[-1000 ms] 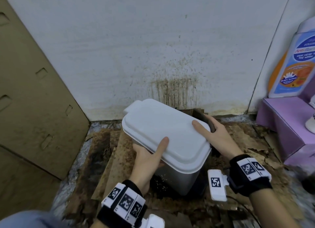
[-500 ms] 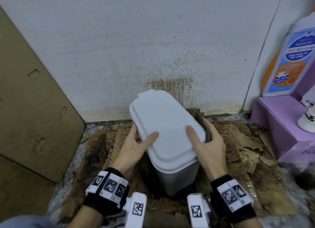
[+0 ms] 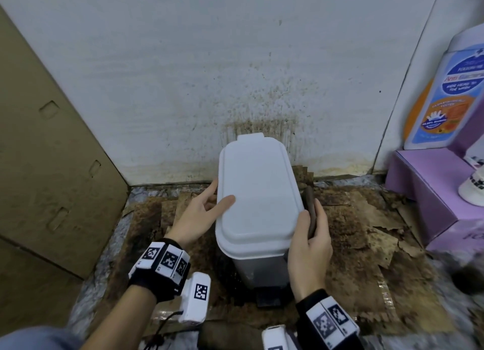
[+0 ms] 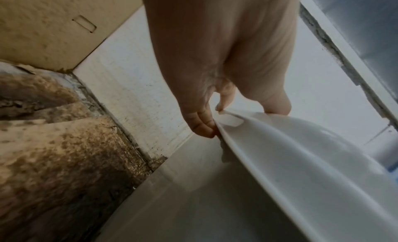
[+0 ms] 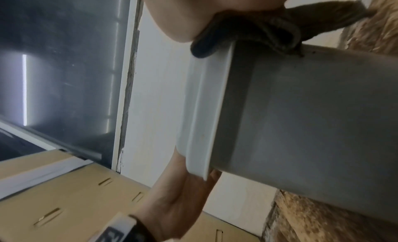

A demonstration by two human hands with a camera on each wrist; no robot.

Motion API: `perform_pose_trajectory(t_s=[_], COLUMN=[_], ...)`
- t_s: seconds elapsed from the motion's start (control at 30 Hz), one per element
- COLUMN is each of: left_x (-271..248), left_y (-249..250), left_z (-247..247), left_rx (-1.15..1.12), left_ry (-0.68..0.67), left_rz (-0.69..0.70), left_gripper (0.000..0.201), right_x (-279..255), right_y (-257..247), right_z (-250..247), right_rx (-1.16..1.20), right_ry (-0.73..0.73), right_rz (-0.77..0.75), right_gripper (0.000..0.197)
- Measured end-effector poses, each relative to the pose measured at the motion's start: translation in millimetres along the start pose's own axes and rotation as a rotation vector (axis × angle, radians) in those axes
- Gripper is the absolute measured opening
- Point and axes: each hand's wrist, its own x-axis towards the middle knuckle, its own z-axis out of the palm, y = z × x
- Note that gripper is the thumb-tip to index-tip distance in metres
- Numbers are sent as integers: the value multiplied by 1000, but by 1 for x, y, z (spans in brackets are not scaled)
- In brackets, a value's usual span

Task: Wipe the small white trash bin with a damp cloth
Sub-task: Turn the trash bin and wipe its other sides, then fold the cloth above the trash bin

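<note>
A small white trash bin [image 3: 258, 192] with its lid down stands on soiled cardboard, its long side pointing at the wall. My left hand [image 3: 204, 210] holds the lid's left edge, thumb on top and fingertips [image 4: 204, 128] at the rim [image 4: 280, 152]. At the bin's right side, my right hand [image 3: 311, 234] presses a dark brown cloth [image 3: 310, 210] against the rim, thumb at the lid's edge. The right wrist view shows the cloth [image 5: 258, 29] bunched over the bin's upper edge, above the grey side wall [image 5: 312, 117]. A black pedal [image 3: 269, 301] sticks out at the base.
A stained white wall [image 3: 235, 74] runs close behind the bin. A cardboard panel [image 3: 52, 140] leans at the left. On the right, a purple box [image 3: 432, 197] carries a large bottle [image 3: 450, 95] and a white object [image 3: 474, 190]. Torn, dirty cardboard [image 3: 366, 231] covers the floor.
The bin has turned from a diagonal position to lengthwise toward the wall. Both hands shifted with it, and my right thumb slid from the lid's top to its edge.
</note>
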Motion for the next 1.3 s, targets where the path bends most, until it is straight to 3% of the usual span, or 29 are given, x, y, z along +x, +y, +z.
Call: perform_pose_trajectory(t_s=[0.17, 0.3, 0.37, 0.43, 0.5, 0.57, 0.63, 0.77, 0.9, 1.03, 1.1, 1.2, 1.3], left_x=[-1, -6, -10, -14, -20, -25, -28, -31, -36, -39, -40, -43, -46], left_y=[-3, -6, -6, -3, 3, 8, 9, 7, 10, 10, 10, 13, 19], left_z=[2, 3, 6, 12, 19, 23, 24, 24, 33, 41, 42, 45, 49], left_rx=[42, 223, 270, 257, 233, 212, 244, 375, 438, 532, 565, 619, 611], left_ry=[41, 126, 190, 254, 321, 352, 345, 333, 360, 412, 442, 474, 493], left_rz=[8, 43, 62, 129, 177, 211, 248, 314, 331, 236, 170, 156, 167], left_gripper=[75, 78, 72, 51, 29, 24, 25, 24, 27, 49, 53, 42, 29], right_x=[20, 33, 40, 44, 44, 40, 37, 37, 35, 28, 24, 21, 21], right_y=[-9, -17, -30, -43, -50, -50, -52, -59, -56, -40, -36, -34, -37], right_z=[-11, -18, -17, -14, -8, -4, -2, -5, -11, -20, -25, -32, -39], right_rx=[17, -149, -288, -478, -697, -894, -946, -791, -564, -414, -420, -409, -504], right_ry=[-93, -166, -319, -496, -659, -796, -869, -952, -872, -326, -184, -193, -269], right_rz=[0, -241, -442, -628, -747, -832, -841, -769, -697, -448, -250, -57, -65], right_gripper=[42, 43, 44, 44, 42, 47, 53, 51, 42, 33, 34, 40, 37])
